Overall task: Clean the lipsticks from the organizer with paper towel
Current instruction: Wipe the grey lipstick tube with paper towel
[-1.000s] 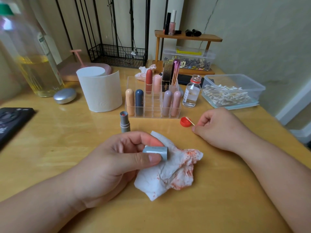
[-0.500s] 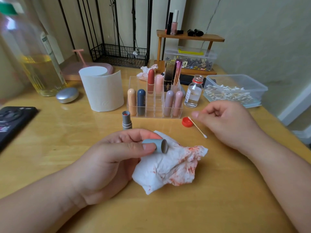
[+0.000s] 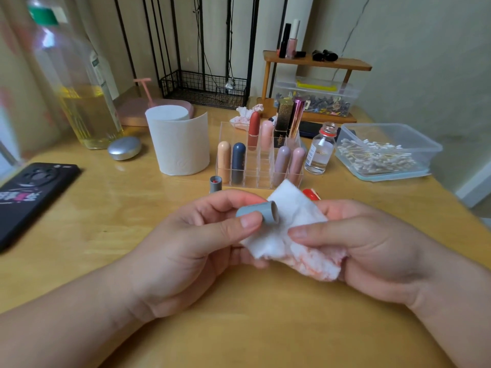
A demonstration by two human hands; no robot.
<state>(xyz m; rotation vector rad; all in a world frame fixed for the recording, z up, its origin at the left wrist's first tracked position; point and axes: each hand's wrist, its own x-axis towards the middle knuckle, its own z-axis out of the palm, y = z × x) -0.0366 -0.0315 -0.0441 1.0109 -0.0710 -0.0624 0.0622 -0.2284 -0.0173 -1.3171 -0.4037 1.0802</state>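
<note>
My left hand [image 3: 196, 243] pinches a grey lipstick cap [image 3: 259, 212] between thumb and fingers, its open end turned right. My right hand [image 3: 372, 243] grips a crumpled paper towel [image 3: 289, 235] stained red, held up against the cap. The uncapped grey lipstick base [image 3: 215, 184] stands upright on the table just beyond my left hand. Behind it, the clear acrylic organizer [image 3: 261, 166] holds several lipsticks in peach, navy, red, pink and mauve.
A paper towel roll [image 3: 180, 143] stands left of the organizer. A small glass bottle [image 3: 320, 152], its red cap [image 3: 309, 193] and a tub of cotton swabs [image 3: 382, 152] sit to the right. An oil bottle [image 3: 82, 83], silver compact [image 3: 124, 148] and phone [image 3: 32, 197] are on the left.
My right hand left the cotton swab by the red cap and took hold of the stained paper towel, lifting it off the table to the cap. My left hand turned the cap's opening rightward.
</note>
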